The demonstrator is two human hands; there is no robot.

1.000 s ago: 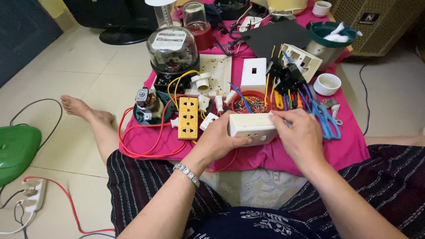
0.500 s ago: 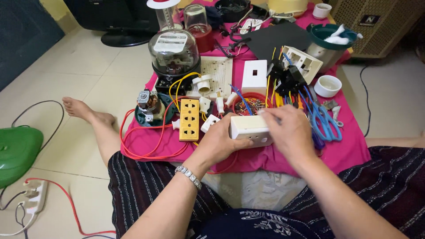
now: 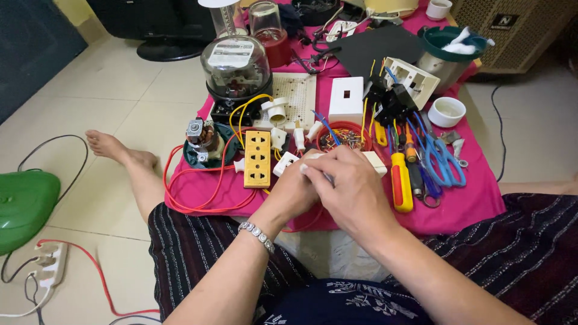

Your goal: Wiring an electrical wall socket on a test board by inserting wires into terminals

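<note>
My left hand (image 3: 294, 191) and my right hand (image 3: 346, 186) are closed together on a white plastic socket box (image 3: 376, 161) over the near edge of a pink cloth (image 3: 469, 198). Only one corner of the box shows past my right fingers. A silver bracelet (image 3: 256, 233) circles my left wrist. Just left of my hands lies a yellow multi-socket block (image 3: 257, 157) with yellow and red wires (image 3: 180, 186). A small red bowl of screws (image 3: 338, 137) sits right behind my hands.
On the cloth: a domed electricity meter (image 3: 235, 67), a white perforated board (image 3: 298, 96), a white switch plate (image 3: 347, 99), yellow-handled screwdrivers (image 3: 400, 180), blue scissors (image 3: 442, 162), a white cup (image 3: 448, 111). A green object (image 3: 24, 201) and a white power strip (image 3: 48, 265) lie on the tiled floor at left.
My hands have drawn closer over the white box and now cover nearly all of it. The right hand slid left across its top.
</note>
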